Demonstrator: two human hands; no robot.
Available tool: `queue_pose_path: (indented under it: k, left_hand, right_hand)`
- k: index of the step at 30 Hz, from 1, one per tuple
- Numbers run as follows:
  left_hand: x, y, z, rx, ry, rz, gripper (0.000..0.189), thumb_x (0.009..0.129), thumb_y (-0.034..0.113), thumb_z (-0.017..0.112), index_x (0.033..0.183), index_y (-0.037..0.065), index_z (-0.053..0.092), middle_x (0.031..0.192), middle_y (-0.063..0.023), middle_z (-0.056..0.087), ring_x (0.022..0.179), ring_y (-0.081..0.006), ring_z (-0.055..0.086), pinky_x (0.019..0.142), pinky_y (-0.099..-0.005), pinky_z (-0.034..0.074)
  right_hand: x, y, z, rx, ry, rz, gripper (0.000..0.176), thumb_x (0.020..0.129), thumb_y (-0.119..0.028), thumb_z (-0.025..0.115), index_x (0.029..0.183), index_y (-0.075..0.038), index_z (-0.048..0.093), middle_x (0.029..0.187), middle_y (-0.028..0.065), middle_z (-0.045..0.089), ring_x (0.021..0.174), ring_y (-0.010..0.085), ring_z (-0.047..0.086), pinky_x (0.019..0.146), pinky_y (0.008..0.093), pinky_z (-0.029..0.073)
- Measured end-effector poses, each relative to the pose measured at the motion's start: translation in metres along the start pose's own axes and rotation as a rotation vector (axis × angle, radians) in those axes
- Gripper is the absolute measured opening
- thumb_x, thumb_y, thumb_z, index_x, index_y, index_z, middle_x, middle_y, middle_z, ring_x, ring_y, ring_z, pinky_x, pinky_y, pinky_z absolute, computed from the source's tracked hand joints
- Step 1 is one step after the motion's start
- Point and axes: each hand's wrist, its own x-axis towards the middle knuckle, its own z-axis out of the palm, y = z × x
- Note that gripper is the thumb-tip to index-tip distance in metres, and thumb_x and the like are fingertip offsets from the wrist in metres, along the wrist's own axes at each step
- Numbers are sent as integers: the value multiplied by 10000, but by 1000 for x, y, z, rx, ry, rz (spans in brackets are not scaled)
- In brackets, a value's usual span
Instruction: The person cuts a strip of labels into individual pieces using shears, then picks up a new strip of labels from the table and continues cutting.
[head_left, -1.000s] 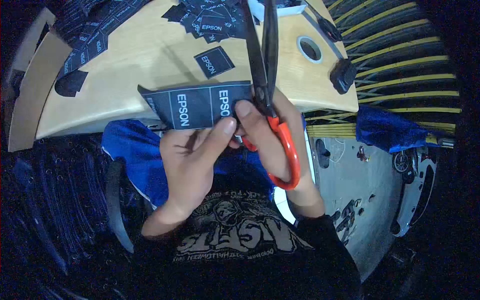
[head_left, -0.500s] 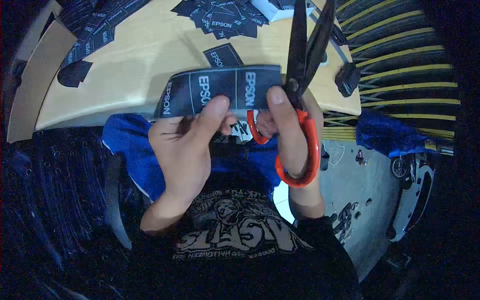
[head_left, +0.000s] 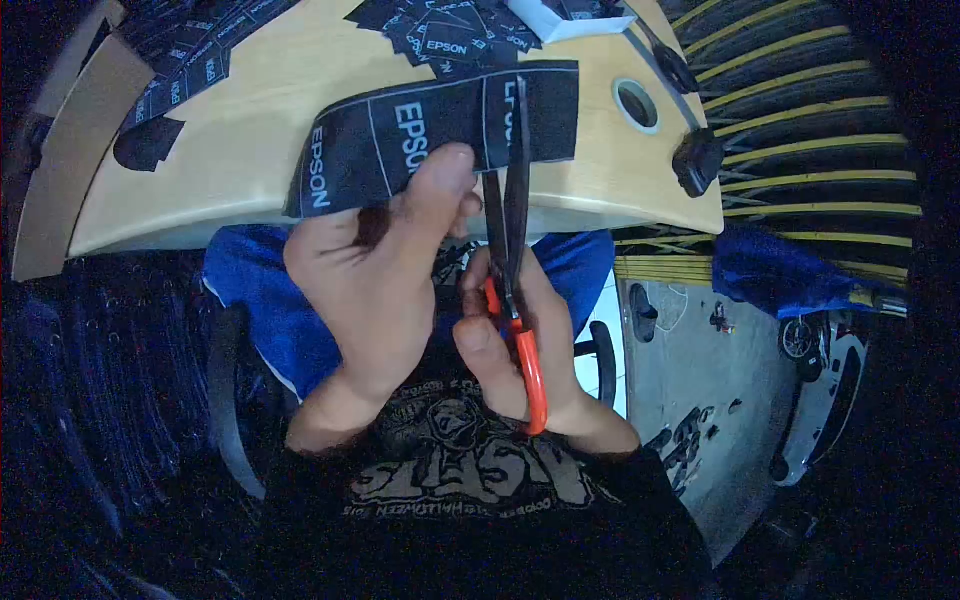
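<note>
My left hand pinches a black strip of EPSON labels between thumb and fingers, holding it above the table's front edge. White lines divide the strip into sections. My right hand is closed around the red handles of a pair of scissors, below and right of the strip. One dark blade lies over the front of the strip, across the rightmost printed label; the other passes behind it and is partly hidden. The strip's right end extends beyond the blades, free of either hand.
Loose EPSON labels are piled at the table's far side. More label strips lie at the back left near a cardboard flap. A round table hole and a black object are on the right.
My right hand has let go of the strip's right end and moved down and left. The scissors have swung from upright beside the strip to straddling it.
</note>
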Motion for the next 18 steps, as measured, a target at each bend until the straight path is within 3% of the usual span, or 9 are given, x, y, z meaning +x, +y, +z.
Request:
queue_pose_path:
  k: [12, 15, 18]
  left_hand:
    - [-3, 4, -6, 145, -19, 12, 61, 806, 42, 665, 847, 4, 639, 722, -8, 627, 614, -47, 551, 548, -185, 438]
    - [-4, 3, -3, 87, 12, -60, 58, 805, 36, 664, 848, 5, 640, 720, -7, 625, 616, -48, 552, 550, -185, 439]
    - [-5, 1, -1, 58, -4, 54, 53, 805, 30, 662, 846, 5, 639, 716, -8, 622, 614, -49, 552, 550, -183, 438]
  right_hand:
    - [10, -14, 0, -1, -11, 9, 394, 803, -217, 656, 1055, 1, 446, 715, 135, 587, 605, 243, 613, 569, 314, 466]
    - [11, -16, -1, 6, -5, 27, 380, 810, -220, 648, 1045, 2, 449, 719, 149, 594, 626, 269, 628, 580, 318, 473]
    - [10, -17, -3, -7, -3, 36, 368, 816, -223, 642, 1034, 6, 453, 728, 165, 601, 649, 294, 636, 587, 331, 479]
